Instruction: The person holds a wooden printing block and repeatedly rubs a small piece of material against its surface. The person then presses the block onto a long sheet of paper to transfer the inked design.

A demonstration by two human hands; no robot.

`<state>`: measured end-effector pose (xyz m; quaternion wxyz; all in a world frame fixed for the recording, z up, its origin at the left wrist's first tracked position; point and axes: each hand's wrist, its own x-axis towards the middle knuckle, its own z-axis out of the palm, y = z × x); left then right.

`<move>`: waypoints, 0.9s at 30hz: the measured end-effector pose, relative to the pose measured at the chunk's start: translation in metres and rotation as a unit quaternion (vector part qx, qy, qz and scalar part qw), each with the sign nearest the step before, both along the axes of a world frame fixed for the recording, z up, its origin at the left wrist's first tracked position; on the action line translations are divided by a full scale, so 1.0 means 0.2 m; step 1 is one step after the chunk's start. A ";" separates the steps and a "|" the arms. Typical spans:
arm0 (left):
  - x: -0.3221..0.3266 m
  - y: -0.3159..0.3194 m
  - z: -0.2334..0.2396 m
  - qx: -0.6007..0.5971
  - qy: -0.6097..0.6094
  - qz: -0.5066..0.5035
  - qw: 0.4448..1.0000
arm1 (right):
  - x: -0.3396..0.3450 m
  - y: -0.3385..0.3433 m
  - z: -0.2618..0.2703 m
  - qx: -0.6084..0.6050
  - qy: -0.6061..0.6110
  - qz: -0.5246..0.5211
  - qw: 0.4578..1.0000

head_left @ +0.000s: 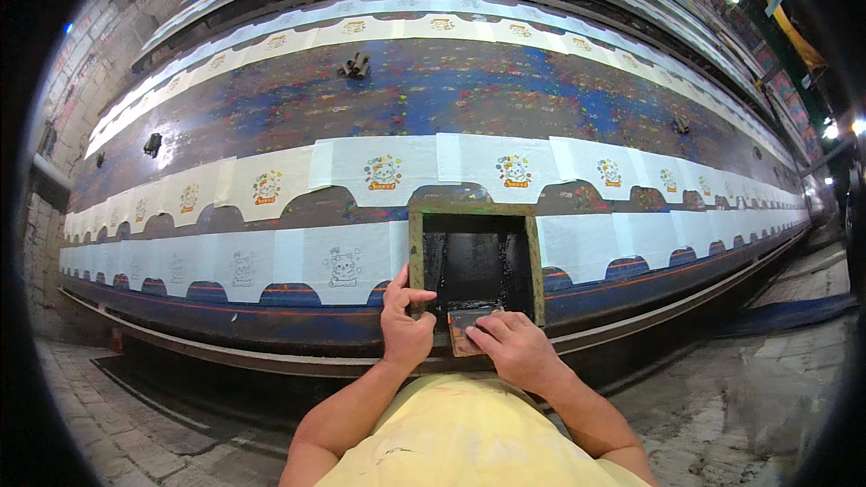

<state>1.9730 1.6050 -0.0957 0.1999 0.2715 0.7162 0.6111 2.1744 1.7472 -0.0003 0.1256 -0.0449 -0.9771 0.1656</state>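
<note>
A wooden-framed printing screen [416,250] with a dark, ink-coated inside lies over the near row of cut fabric pieces. My left hand [408,325] grips the left side of its frame near the front corner. In my right hand [509,345] is a squeegee [465,333], its edge down at the near end of the screen, where wet black ink shows. Left of the screen, a pale fabric piece [344,264] bears a black outline print of a cartoon figure. Pale pieces [575,247] to the right show no print. Behind, fabric pieces [384,172] carry coloured prints.
The long table [318,331] is paint-stained, with a rail [270,364] along its near edge. Small dark bundles [354,66] stand on its middle. More rows of fabric [440,26] lie farther back. A block wall [101,47] stands at the left.
</note>
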 end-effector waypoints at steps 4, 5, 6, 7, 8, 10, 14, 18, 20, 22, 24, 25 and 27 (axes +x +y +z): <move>-0.01 -0.01 0.01 0.004 -0.008 -0.009 1.000 | -0.07 0.13 0.13 -0.045 -0.067 0.025 0.996; -0.01 -0.02 0.02 0.004 0.005 -0.009 1.000 | -0.10 0.18 0.16 -0.059 -0.096 0.031 0.993; -0.01 -0.02 0.01 0.007 -0.001 -0.009 1.000 | -0.13 0.24 0.18 -0.072 -0.113 0.038 0.990; -0.01 -0.02 0.01 0.000 -0.016 -0.010 1.000 | -0.17 0.29 0.19 -0.087 -0.136 0.041 0.986; -0.01 -0.02 0.00 0.001 -0.016 -0.009 1.000 | -0.22 0.34 0.19 -0.103 -0.148 0.045 0.983; -0.01 -0.02 -0.01 0.019 -0.035 -0.003 0.999 | -0.30 0.44 0.20 -0.119 -0.147 0.042 0.981; -0.03 -0.02 -0.03 0.057 -0.078 -0.003 0.995 | -0.50 0.58 0.12 -0.066 -0.060 0.003 0.996; -0.04 -0.02 0.01 0.055 -0.045 -0.016 0.997 | -0.60 0.64 0.06 -0.068 -0.010 -0.051 0.996; -0.05 -0.03 0.02 0.034 -0.027 -0.023 0.999 | -0.60 0.62 0.05 -0.062 -0.003 -0.060 0.996; -0.05 -0.03 0.03 0.028 -0.019 -0.029 0.999 | -0.55 0.54 0.04 -0.041 0.000 -0.056 0.998; -0.06 -0.02 0.03 0.035 -0.018 -0.030 0.999 | -0.48 0.45 0.04 -0.024 0.006 -0.052 0.998; -0.06 -0.02 0.02 0.038 -0.016 -0.031 0.999 | -0.45 0.40 0.03 -0.015 0.008 -0.052 0.998; -0.05 -0.02 0.01 0.042 -0.013 -0.028 0.999 | -0.37 0.29 0.03 -0.008 0.015 -0.055 0.998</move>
